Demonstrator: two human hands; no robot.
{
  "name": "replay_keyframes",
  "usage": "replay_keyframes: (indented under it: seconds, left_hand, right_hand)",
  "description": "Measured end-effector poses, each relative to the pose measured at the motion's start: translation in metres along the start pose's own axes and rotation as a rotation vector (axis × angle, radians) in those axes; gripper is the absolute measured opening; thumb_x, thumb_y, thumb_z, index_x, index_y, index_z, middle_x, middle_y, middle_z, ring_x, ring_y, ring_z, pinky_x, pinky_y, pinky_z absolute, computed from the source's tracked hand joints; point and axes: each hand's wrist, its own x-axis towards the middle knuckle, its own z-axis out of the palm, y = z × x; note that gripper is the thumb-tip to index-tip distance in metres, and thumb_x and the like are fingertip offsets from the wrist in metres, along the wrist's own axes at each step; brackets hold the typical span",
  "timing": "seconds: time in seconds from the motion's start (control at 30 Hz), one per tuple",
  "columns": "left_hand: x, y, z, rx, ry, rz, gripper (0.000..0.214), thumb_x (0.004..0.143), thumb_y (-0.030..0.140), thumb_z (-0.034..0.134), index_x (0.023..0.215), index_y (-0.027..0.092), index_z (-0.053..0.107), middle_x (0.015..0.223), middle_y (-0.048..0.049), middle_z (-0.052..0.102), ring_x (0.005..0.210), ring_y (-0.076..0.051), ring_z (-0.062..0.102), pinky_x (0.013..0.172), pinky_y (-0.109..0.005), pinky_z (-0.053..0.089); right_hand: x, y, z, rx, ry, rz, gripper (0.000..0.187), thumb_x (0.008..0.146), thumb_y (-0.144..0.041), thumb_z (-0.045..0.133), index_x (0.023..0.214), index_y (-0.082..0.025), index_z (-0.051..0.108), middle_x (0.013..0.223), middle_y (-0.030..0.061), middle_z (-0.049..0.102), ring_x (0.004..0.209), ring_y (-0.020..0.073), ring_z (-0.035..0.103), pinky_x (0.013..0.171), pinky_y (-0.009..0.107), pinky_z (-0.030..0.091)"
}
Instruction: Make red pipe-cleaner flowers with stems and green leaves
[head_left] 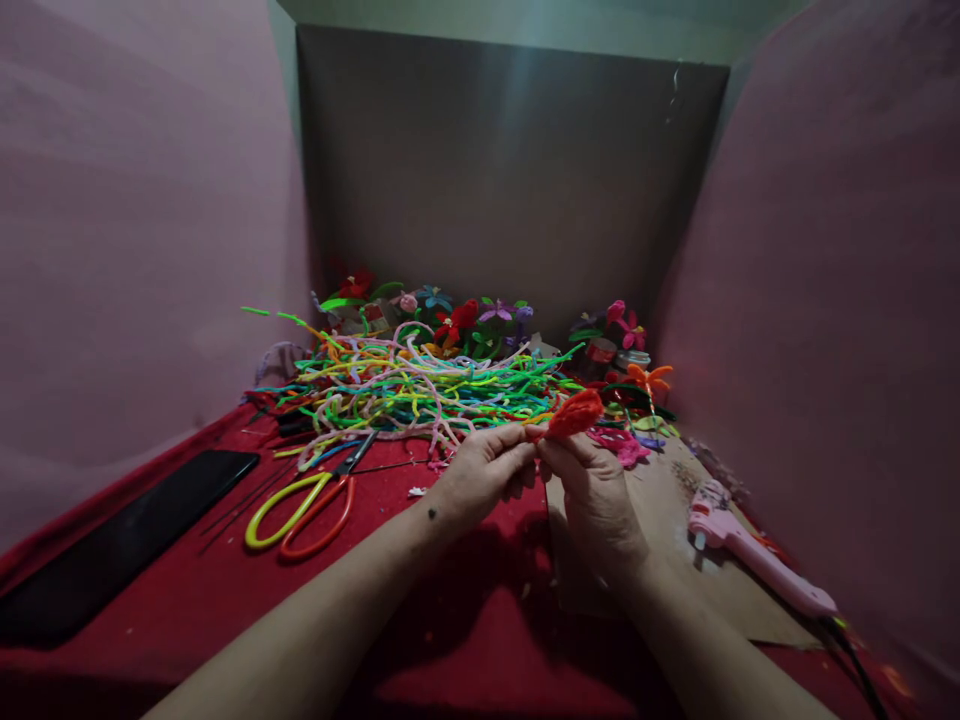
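Observation:
Between my two hands is a fuzzy red pipe-cleaner petal (574, 413), a rounded bundle tapering to a narrow base. My left hand (484, 470) pinches the narrow end with thumb and forefinger. Right beside it, my right hand (596, 495) is closed on the lower part of the same petal, whose wide end points up and right. The fingertips of both hands nearly meet and hide the base. Behind them spreads a heap of loose pipe cleaners (420, 385) in green, yellow, pink and white.
Scissors (341, 495) with yellow and red handles lie left, near a black phone-like slab (142, 540). A pink glue gun (757, 550) rests on a cardboard sheet (660, 520) at right. Finished fuzzy flowers (457, 322) stand at the back. Pink walls (840, 300) flank the red cloth (465, 640).

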Motion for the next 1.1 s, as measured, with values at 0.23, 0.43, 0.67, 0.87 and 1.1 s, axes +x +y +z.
replay_keyframes:
  seconds: [0.23,0.43,0.67,0.87,1.1]
  left_hand:
    - [0.001,0.003,-0.006,-0.078,-0.088,-0.014,0.025,0.079,0.034,0.055,0.069,0.012,0.059,0.059,0.0012,0.051,0.049,-0.006,0.045,0.05,-0.02,0.036]
    - [0.001,0.004,-0.007,-0.064,-0.095,-0.034,0.026,0.078,0.036,0.056,0.069,0.012,0.06,0.06,0.001,0.052,0.049,-0.006,0.045,0.048,-0.02,0.034]
    - [-0.001,0.005,0.0,0.002,-0.044,-0.06,0.025,0.081,0.034,0.051,0.071,0.013,0.057,0.056,0.0019,0.052,0.044,-0.005,0.04,0.041,-0.018,0.026]
    - [-0.002,0.002,0.012,0.014,0.13,-0.034,0.019,0.077,0.028,0.053,0.067,0.013,0.054,0.051,0.0046,0.049,0.038,-0.003,0.035,0.038,-0.016,0.025]
    - [-0.001,-0.001,0.007,-0.165,0.072,-0.157,0.024,0.077,0.036,0.057,0.071,0.012,0.055,0.049,0.0047,0.049,0.033,-0.002,0.035,0.033,-0.014,0.023]
  right_hand:
    - [-0.008,-0.007,0.0,-0.266,0.078,-0.206,0.015,0.079,-0.02,0.059,0.078,-0.027,0.072,0.081,-0.0002,0.061,0.081,0.0145,0.053,0.073,0.026,0.042]
    - [-0.008,-0.008,0.002,-0.246,0.102,-0.194,0.012,0.077,-0.021,0.061,0.076,-0.025,0.072,0.084,0.0009,0.06,0.078,0.0151,0.053,0.07,0.027,0.042]
    - [-0.004,-0.005,0.001,-0.065,0.096,-0.039,0.011,0.076,-0.023,0.061,0.066,-0.021,0.066,0.065,-0.0031,0.052,0.06,0.0105,0.044,0.058,0.024,0.037]
    - [0.0,-0.005,0.003,0.047,0.14,0.105,0.009,0.071,-0.028,0.065,0.073,-0.02,0.068,0.059,-0.0022,0.053,0.053,0.0109,0.042,0.05,0.025,0.032]
    - [-0.001,-0.001,0.002,0.122,0.012,0.175,0.016,0.075,-0.034,0.061,0.072,-0.019,0.066,0.058,0.0004,0.056,0.052,0.0127,0.048,0.051,0.027,0.035]
